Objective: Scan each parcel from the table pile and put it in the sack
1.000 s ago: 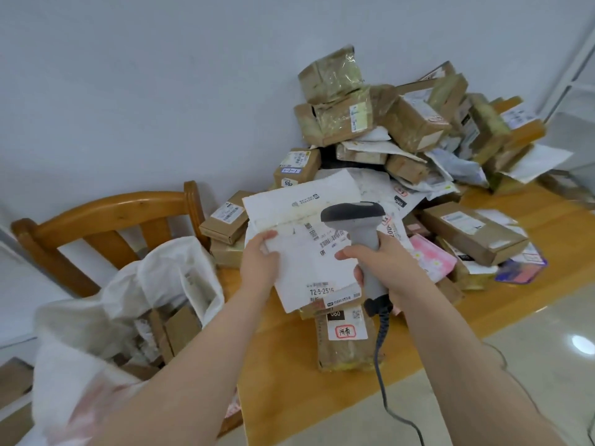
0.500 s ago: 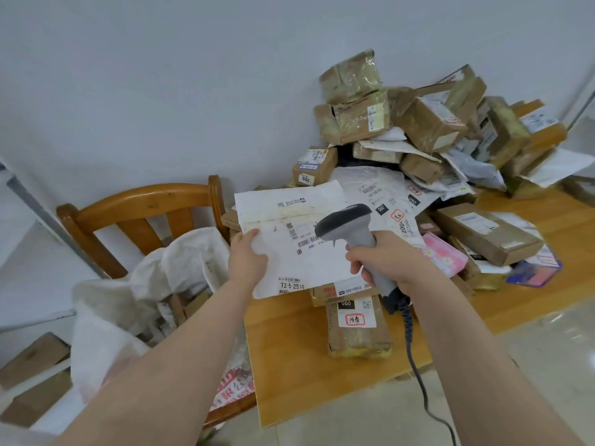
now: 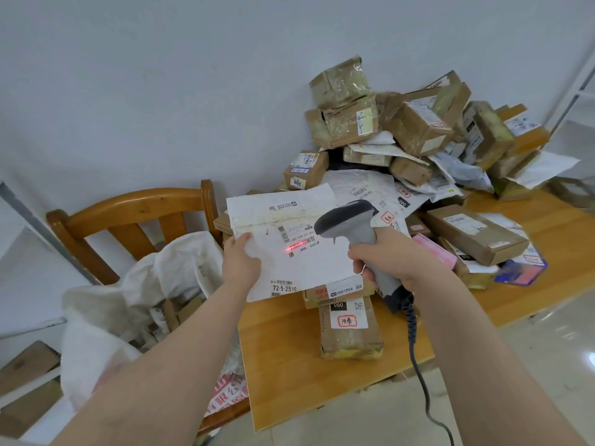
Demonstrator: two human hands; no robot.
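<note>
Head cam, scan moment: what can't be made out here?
- Inside of the sack: head view, its own white folds hide most contents.
- Trigger of the scanner: head view, the right hand wraps the grip.
- Barcode digits on the white mailer: head view, too small, partly behind the scanner.
- Far end of the cable: head view, cut off by the bottom edge.

The head-worn wide-angle camera is looking forward and down, close above the near edge of the orange-brown wooden table [image 3: 289, 365], facing the pale wall [image 3: 161, 91].
</note>
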